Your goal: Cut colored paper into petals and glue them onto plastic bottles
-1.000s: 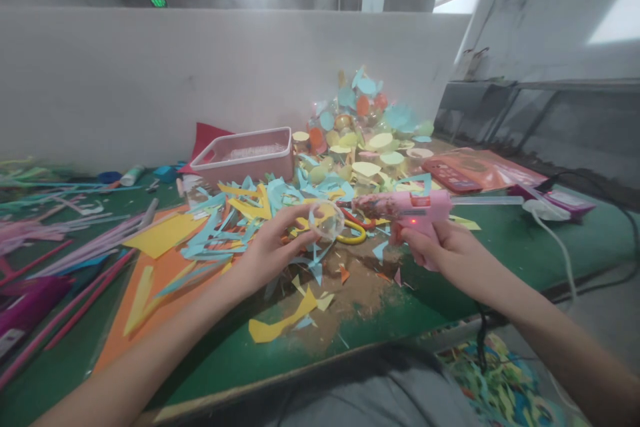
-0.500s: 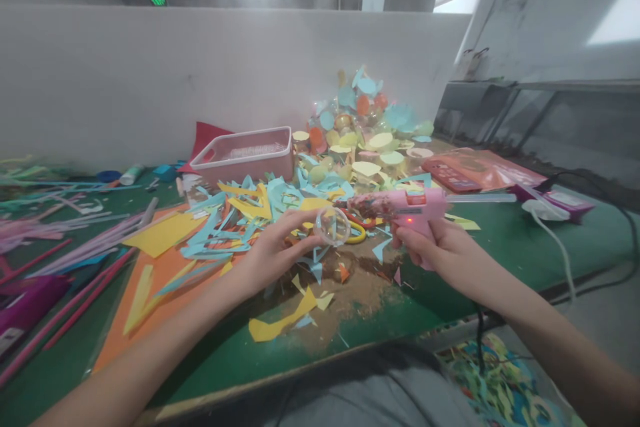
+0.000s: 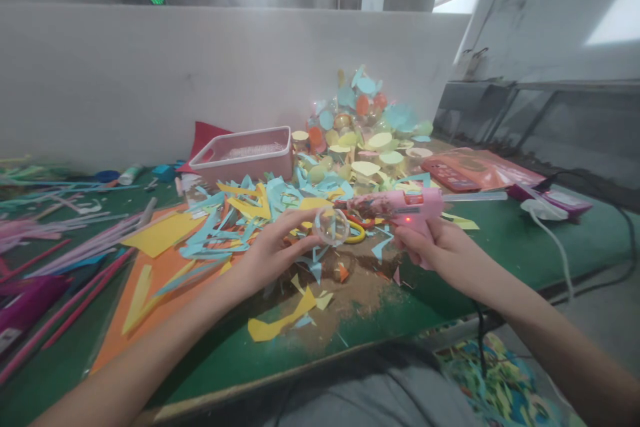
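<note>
Between thumb and fingers, my left hand (image 3: 285, 240) holds a small clear plastic dome (image 3: 331, 227) with its round rim turned toward me. My right hand (image 3: 435, 247) is wrapped round the handle of a pink hot glue gun (image 3: 415, 208), which has a small orange light lit on its side. A clear glue stick (image 3: 475, 197) juts out of its back end. The gun's dirty, glue-crusted nozzle points left and lies close to the dome's upper rim; whether they touch I cannot tell. Behind the dome are yellow-handled scissors (image 3: 357, 233), partly hidden.
Blue and yellow paper scraps (image 3: 215, 227) cover the middle of the green table (image 3: 210, 377). Behind them stand a pink basket (image 3: 250, 163) and a pile of clear domes with coloured paper discs (image 3: 365, 120). Pipe cleaners (image 3: 90, 247) lie left; cables (image 3: 560, 247) run at the right.
The glue gun has shifted very slightly to the left along the dome's rim. My left hand and the dome stay almost where they were.
</note>
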`<move>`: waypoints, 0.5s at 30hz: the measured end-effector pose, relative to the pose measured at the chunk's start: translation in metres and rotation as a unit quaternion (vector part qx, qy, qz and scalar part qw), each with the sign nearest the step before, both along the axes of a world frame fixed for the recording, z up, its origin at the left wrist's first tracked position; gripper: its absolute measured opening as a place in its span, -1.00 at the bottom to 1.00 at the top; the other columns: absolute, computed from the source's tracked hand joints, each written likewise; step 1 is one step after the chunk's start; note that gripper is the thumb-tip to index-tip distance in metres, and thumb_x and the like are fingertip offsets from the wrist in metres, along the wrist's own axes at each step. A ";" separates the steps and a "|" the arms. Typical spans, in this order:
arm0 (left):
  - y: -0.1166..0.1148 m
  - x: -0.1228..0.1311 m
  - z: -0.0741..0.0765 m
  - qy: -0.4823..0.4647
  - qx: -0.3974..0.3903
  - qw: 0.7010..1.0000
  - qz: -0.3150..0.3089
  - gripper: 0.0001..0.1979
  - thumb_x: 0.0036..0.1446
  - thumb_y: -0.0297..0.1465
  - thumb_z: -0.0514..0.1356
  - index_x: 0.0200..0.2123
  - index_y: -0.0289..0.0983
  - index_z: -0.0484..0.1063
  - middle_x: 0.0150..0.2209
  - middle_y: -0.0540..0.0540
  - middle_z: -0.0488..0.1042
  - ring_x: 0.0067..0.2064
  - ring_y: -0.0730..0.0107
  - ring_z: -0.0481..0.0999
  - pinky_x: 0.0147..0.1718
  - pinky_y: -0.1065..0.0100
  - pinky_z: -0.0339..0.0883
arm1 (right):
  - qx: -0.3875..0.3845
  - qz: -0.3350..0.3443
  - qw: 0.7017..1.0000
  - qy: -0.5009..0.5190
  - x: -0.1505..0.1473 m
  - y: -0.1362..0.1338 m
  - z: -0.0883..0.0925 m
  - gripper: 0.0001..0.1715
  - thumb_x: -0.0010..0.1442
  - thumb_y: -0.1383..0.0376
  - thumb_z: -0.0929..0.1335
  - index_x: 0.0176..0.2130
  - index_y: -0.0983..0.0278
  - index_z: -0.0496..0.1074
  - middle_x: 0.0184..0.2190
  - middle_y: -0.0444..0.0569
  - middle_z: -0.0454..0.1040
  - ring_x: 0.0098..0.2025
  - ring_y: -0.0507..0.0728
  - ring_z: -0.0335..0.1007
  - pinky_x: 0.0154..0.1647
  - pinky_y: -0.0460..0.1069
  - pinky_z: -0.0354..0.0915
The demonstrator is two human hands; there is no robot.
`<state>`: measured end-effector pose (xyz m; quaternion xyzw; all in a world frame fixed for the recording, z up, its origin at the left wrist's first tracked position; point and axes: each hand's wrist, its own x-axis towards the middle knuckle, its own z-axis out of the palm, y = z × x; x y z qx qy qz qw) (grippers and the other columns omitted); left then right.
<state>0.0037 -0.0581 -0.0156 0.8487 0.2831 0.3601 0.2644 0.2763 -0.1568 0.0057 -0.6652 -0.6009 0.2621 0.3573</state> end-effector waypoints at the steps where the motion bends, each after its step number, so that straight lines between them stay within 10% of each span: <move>1: 0.000 0.000 0.000 -0.001 -0.001 1.000 0.000 -0.59 0.26 -0.18 0.23 0.13 -0.15 0.46 0.10 -0.15 0.53 0.07 0.19 0.54 0.09 0.16 0.42 | 0.002 0.001 1.000 -0.003 0.001 0.000 0.000 -0.47 0.18 -0.21 0.27 -0.40 0.17 0.34 -0.57 -0.12 0.37 -0.50 0.13 0.31 -0.48 -0.01 0.27; 15: -0.001 -0.001 0.004 0.007 -0.001 1.000 0.030 -0.55 0.24 -0.07 0.20 0.12 -0.13 0.47 0.07 -0.15 0.55 0.04 0.18 0.55 -0.04 0.20 0.50 | 0.022 0.011 1.000 -0.013 0.003 0.002 -0.004 -0.48 0.22 -0.18 0.25 -0.44 0.17 0.25 -0.60 -0.17 0.30 -0.52 0.09 0.22 -0.49 -0.02 0.20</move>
